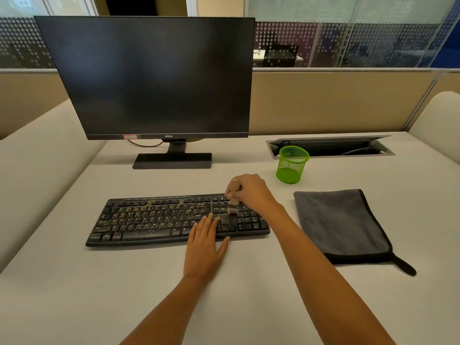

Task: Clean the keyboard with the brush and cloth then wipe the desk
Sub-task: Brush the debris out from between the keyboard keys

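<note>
Most crumbs (139, 215) lie on the left and middle keys of the keyboard (149, 235), so you're early in brushing; next, sweep the brush (233, 205) leftward over them. Your right hand (251, 192) has its fingers (242, 195) curled round the brush handle, with the bristles on keys beside the number pad. Your left hand (204, 247) lies flat with straight fingers, steadying the keyboard, and the cloth (341, 225) lies on the table (74, 295) to the right.

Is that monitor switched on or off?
It looks off: the monitor screen is uniformly dark, showing no image, only faint reflections.
</note>
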The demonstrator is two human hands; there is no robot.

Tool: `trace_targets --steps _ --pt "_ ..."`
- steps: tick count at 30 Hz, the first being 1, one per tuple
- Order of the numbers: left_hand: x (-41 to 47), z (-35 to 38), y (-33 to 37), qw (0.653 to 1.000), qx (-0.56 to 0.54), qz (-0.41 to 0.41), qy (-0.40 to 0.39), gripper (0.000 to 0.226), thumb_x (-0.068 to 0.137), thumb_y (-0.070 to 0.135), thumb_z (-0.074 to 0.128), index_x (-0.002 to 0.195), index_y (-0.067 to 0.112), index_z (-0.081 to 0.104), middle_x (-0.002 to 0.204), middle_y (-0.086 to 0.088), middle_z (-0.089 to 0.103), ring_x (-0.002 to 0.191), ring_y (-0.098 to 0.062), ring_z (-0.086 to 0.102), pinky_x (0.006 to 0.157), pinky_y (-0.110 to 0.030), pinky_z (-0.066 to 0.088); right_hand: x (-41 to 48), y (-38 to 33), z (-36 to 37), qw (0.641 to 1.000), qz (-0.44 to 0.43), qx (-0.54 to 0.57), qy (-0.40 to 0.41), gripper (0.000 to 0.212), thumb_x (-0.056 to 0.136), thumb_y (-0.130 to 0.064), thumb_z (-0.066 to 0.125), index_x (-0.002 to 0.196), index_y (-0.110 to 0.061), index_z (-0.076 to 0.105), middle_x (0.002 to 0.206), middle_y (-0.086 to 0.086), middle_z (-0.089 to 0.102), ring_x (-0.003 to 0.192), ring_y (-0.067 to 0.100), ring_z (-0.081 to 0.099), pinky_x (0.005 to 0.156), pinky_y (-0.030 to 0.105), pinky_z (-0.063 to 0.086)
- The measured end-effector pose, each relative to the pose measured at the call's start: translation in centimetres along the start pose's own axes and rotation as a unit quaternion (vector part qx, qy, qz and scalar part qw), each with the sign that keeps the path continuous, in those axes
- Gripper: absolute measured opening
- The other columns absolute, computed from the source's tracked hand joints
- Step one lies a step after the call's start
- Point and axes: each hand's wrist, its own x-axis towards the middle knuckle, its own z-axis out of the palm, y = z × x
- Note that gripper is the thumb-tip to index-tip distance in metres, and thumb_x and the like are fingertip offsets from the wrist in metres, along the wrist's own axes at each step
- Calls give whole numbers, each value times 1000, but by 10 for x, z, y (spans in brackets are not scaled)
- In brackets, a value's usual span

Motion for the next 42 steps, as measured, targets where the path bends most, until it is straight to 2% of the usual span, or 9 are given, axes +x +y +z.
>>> trace_targets --steps 7,11,14,16,21,25,30,36,42 --pt "0 2 0 1000 4 3 3 73 90 62 12 142 18 37 150 -1 32 141 -16 21 116 -32 8 -1 13 -2 995 65 -77 7 17 86 -4 56 91 -5 72 97 9 72 92 24 66 58 21 39" --pt "0 2 -1 1000 0 4 2 77 89 65 7 143 18 37 151 -1 31 142 -15 20 116 -32 7 -3 3 13 996 48 -78 3 24 91 -9 51 72 -13 65 101 7 71 93 23 65 71 25 46" --pt "1 1 0 1000 1 2 1 71 90 61 17 142 18 38 150 -1 33 141 -16 22 116 -32 7 -5 8 3 994 51 -36 88 19 91 -9 52 89 -9 71 100 5 71 95 21 64 84 30 50" --pt "0 1 -1 1000 3 2 2 68 90 59 20 141 18 39 149 -1 34 141 -17 23 115 -32 8 -6 14 -1 988 54 -23 141 19 91 -10 52 94 -7 70 96 7 71 94 23 64 82 32 52" --pt "1 2 -1 1000 2 1 2 68 90 59 20 141 17 39 149 -2 35 140 -17 24 115 -33 10 -5 14 4 984 77 -117 112 18 94 -10 44 92 -7 62 100 14 67 96 29 61 64 27 35" --pt "0 1 -1 1000 3 4 -2 70 90 60 17 142 17 38 150 -2 33 141 -17 22 115 -31 6 3 15 15 984 73 -78 146 23 96 -14 46 100 -4 66 99 12 69 94 26 64 65 24 35" --pt "0 1 -1 1000 6 5 -1 71 91 61 15 141 18 39 149 -2 34 141 -17 23 115 -32 7 0 21 15 974 70 47 211 17 93 -11 52 87 -7 67 90 6 70 82 22 66 70 29 52" --pt "0 1 0 1000 4 2 1 72 90 61 16 143 18 36 151 0 30 142 -15 19 115 -30 4 7 19 2 979 119 -74 145 24 95 -13 47 104 0 64 105 16 66 100 30 62 66 26 39" --pt "0 1 0 1000 5 3 -4 75 89 63 11 145 19 32 153 0 27 142 -15 16 114 -29 -1 8 16 16 986 65 -38 147 20 95 -16 49 95 -10 68 96 8 70 90 21 65 74 26 48"
